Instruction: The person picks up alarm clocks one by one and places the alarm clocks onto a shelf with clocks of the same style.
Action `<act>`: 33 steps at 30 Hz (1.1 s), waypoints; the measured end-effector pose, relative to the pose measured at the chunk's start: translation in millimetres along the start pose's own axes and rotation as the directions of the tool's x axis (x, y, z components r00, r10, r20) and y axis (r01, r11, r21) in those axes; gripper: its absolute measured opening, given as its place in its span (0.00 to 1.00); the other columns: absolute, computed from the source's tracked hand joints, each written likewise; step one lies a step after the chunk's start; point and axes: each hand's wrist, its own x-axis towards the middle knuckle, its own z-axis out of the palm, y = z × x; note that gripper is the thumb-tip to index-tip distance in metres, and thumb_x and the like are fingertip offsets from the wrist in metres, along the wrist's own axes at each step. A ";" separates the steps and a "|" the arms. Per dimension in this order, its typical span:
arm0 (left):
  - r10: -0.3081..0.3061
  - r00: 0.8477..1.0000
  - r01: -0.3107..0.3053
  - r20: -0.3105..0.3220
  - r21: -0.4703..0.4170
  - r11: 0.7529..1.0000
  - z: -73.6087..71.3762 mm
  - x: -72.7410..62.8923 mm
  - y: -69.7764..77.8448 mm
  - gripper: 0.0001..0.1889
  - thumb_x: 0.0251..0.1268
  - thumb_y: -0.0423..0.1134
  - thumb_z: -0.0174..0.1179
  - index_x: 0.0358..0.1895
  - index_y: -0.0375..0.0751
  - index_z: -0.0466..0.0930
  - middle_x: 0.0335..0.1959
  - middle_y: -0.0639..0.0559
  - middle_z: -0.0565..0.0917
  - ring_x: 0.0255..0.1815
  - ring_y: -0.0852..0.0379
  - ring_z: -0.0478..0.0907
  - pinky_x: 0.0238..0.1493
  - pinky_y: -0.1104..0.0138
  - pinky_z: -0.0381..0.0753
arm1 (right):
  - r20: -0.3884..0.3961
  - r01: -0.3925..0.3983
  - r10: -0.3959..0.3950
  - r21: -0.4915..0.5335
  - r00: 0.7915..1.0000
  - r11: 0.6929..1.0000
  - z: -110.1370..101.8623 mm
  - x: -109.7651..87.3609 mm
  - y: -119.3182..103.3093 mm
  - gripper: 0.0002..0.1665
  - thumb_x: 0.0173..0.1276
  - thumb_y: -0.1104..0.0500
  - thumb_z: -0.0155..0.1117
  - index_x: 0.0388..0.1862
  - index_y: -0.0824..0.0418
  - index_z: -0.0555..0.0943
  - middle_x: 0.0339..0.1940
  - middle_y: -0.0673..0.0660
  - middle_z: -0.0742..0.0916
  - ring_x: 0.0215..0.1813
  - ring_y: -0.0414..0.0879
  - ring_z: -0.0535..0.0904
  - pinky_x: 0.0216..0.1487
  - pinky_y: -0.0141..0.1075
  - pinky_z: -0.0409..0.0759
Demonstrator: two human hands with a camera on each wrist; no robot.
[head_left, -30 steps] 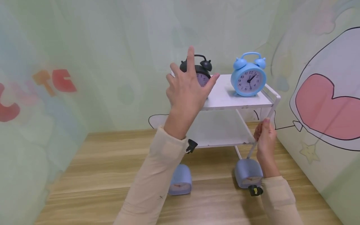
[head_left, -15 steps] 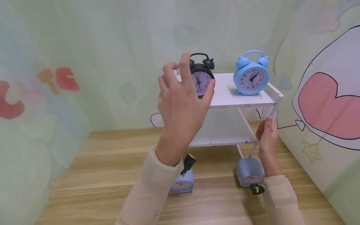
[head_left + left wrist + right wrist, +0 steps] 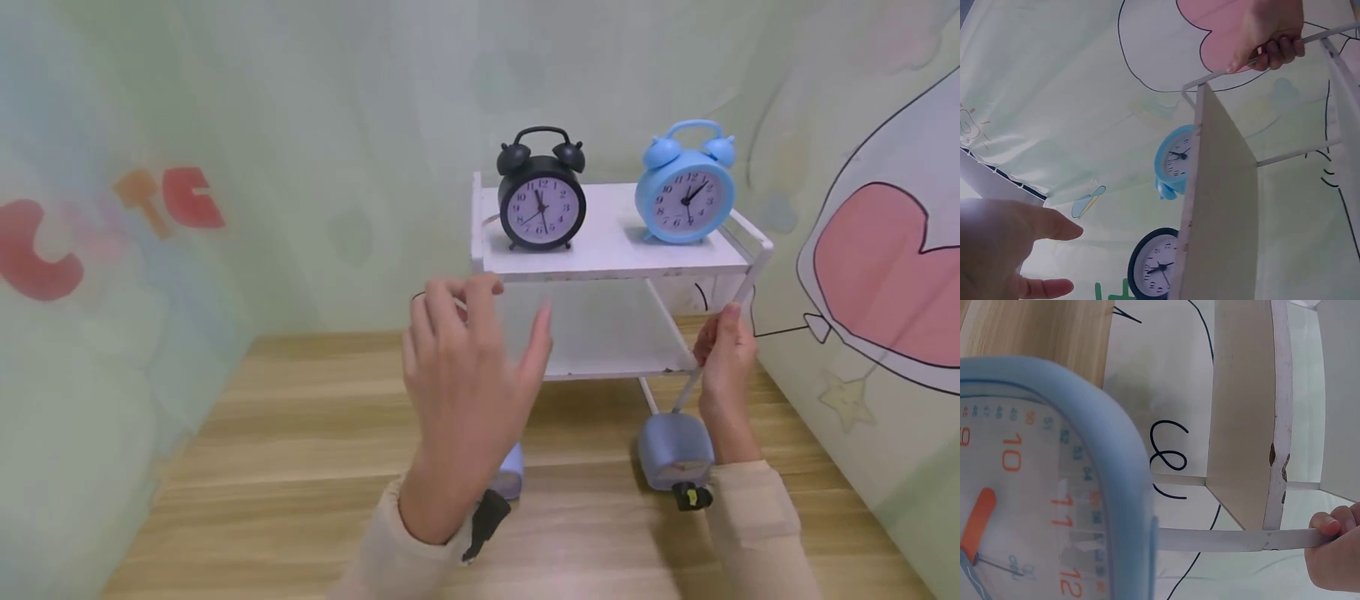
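Note:
A black twin-bell alarm clock [image 3: 543,208] stands upright at the left of the white shelf's top board [image 3: 607,260]. To its right on the same board is a light blue twin-bell alarm clock [image 3: 686,196]. My left hand [image 3: 465,383] hovers below and in front of the black clock, fingers loosely bent, thumb apart, holding nothing. In the left wrist view its thumb and a finger [image 3: 1047,288] are spread with a gap between. My right hand [image 3: 726,358] grips the shelf's front right leg [image 3: 1229,540] between the two boards.
Two rounded blue-grey clocks sit on the wooden floor: one [image 3: 675,450] by the right leg, another [image 3: 508,473] partly behind my left wrist. The shelf's lower board [image 3: 600,333] spans beneath the top one. Painted walls [image 3: 337,167] enclose the back and sides.
My left hand has come away from the black clock, moving down and toward me, so the clock now shows fully. My right hand keeps its grip on the shelf leg.

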 end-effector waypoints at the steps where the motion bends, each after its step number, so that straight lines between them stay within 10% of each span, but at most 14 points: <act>1: 0.000 1.000 0.000 0.004 -0.002 1.000 1.8 -5.4 -2.5 0.23 0.66 0.59 0.60 0.47 0.41 0.76 0.36 0.46 0.71 0.33 0.49 0.68 0.30 0.62 0.69 | 0.002 0.002 -0.002 -0.001 1.000 1.000 0.1 0.4 -0.3 0.27 0.81 0.47 0.46 0.20 0.58 0.65 0.14 0.50 0.68 0.17 0.42 0.58 0.19 0.29 0.56; 21: -0.037 0.972 0.021 0.232 0.069 0.997 39.4 -92.4 -44.6 0.23 0.57 0.56 0.69 0.43 0.40 0.78 0.34 0.46 0.74 0.29 0.51 0.68 0.26 0.66 0.67 | -0.005 0.037 -0.037 0.054 0.999 0.998 0.3 -0.8 1.4 0.26 0.82 0.51 0.45 0.20 0.58 0.65 0.14 0.50 0.67 0.16 0.41 0.56 0.19 0.31 0.52; 33: -0.188 0.840 0.134 0.508 0.141 0.981 70.3 -136.4 -59.7 0.42 0.52 0.72 0.63 0.61 0.43 0.72 0.51 0.39 0.71 0.46 0.43 0.69 0.28 0.58 0.76 | 0.009 0.035 -0.036 0.049 0.999 0.998 1.8 -0.6 0.9 0.26 0.82 0.51 0.46 0.21 0.59 0.65 0.15 0.51 0.67 0.17 0.42 0.56 0.20 0.33 0.52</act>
